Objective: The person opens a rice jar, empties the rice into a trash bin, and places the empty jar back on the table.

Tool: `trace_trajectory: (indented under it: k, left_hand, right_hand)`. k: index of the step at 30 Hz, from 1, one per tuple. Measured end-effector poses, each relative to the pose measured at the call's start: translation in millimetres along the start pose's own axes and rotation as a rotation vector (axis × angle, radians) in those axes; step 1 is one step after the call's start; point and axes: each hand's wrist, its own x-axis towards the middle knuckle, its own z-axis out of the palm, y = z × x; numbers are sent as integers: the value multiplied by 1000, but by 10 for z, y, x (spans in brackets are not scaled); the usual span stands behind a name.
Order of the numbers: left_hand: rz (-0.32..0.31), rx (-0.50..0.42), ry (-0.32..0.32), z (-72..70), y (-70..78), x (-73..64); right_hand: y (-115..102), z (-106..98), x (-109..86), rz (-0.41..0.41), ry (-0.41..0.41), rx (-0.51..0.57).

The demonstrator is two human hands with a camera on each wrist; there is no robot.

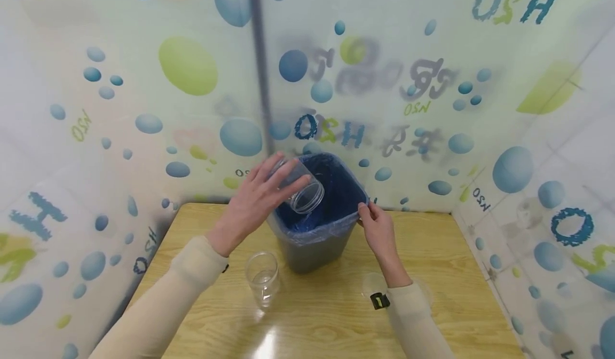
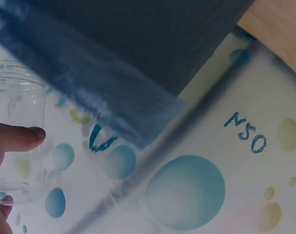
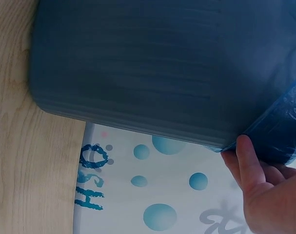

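Note:
A clear plastic jar [image 1: 307,196] is tilted mouth-down over the opening of a grey trash bin [image 1: 312,255]. My left hand [image 1: 257,196] grips the jar around its side; in the left wrist view the thumb lies along the jar's wall [image 2: 21,107]. A blue plastic bag [image 1: 343,188] lines the bin, its edge folded over the rim. At the bin's right corner my right hand [image 1: 378,231] pinches the bag's edge and rim, as the right wrist view also shows with the folded liner [image 3: 279,126]. What lies deep inside the bin is hidden.
Another clear jar [image 1: 262,276] stands upright on the wooden table [image 1: 216,316], in front of the bin and to its left. A clear round lid [image 1: 373,284] lies partly behind the right wrist. Patterned curtains [image 1: 192,108] enclose the table's back and sides.

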Motion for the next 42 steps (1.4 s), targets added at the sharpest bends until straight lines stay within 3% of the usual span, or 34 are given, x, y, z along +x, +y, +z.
trace_trajectory:
  k: [2, 8, 13, 19, 23, 36, 42]
  left_hand:
    - [-28, -6, 29, -11, -2, 20]
    - [44, -17, 5, 4, 50, 14]
    - [-77, -67, 54, -7, 32, 33]
    - [-61, -64, 16, 31, 78, -22]
    - [-113, -79, -3, 43, 83, -51]
    - [-276, -227, 144, 114, 135, -147]
    - [-359, -294, 166, 120, 176, -199]
  right_hand:
    - [-10, -3, -7, 5, -4, 7]
    - [-31, -8, -20, 17, -7, 16]
    - [-35, -9, -19, 14, -10, 15]
    - [-17, 3, -7, 1, -3, -7]
    - [-5, 5, -1, 1, 1, -7]
    - [-9, 9, -11, 11, 13, -6]
    - [-25, 6, -16, 9, 9, -22]
